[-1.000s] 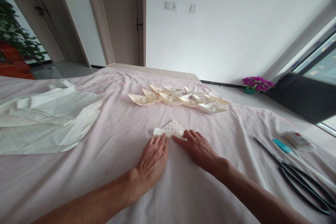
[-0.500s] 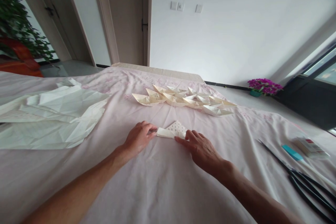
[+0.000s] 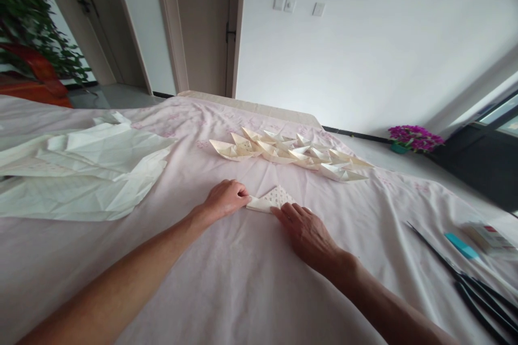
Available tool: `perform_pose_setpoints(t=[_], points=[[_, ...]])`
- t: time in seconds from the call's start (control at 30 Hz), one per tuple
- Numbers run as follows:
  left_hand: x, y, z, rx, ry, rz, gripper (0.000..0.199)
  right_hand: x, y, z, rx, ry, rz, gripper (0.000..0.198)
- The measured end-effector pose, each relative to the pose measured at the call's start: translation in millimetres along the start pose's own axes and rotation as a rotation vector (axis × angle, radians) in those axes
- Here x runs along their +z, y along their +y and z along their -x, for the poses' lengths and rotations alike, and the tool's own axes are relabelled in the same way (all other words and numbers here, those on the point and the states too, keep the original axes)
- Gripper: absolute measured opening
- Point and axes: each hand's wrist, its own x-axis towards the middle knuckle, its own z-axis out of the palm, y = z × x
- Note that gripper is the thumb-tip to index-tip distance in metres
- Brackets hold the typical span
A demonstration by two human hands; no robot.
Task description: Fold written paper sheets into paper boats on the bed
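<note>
A small folded paper, with a printed triangular peak and a plain band along its bottom, lies on the pink cloth between my hands. My left hand pinches the left corner of the band, its fingertips closed together. On the right part of the paper rests my right hand, fingers curled over it and pressing near the lower edge. Its fingers cover the paper's right end. Just beyond my hands several folded paper boats stand close together in rows.
Loose, creased paper sheets are spread at the left. Black-handled scissors lie at the right, beside a turquoise-ended tool and a small package. The wrinkled pink cloth covers the whole surface.
My left hand has shifted its grip at the paper's left corner, and the corner now slants up slightly. My right hand lies further over the paper. The view has turned a little.
</note>
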Motion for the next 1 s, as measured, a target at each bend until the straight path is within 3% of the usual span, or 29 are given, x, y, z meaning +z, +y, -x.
perform_pose_setpoints(t=[0.13, 0.5, 1.0], points=[[0, -1, 1, 0.014, 0.035, -0.047, 0.019, -2, -5, -6, -0.062, 0.047, 0.074, 0.056], [2, 2, 4, 0.063, 0.079, -0.144, 0.017, -5, -9, -14, -0.059, 0.056, 0.105, 0.051], [4, 8, 9, 0.118, 0.126, -0.279, 0.016, -8, -10, -16, -0.066, 0.030, 0.071, 0.063]])
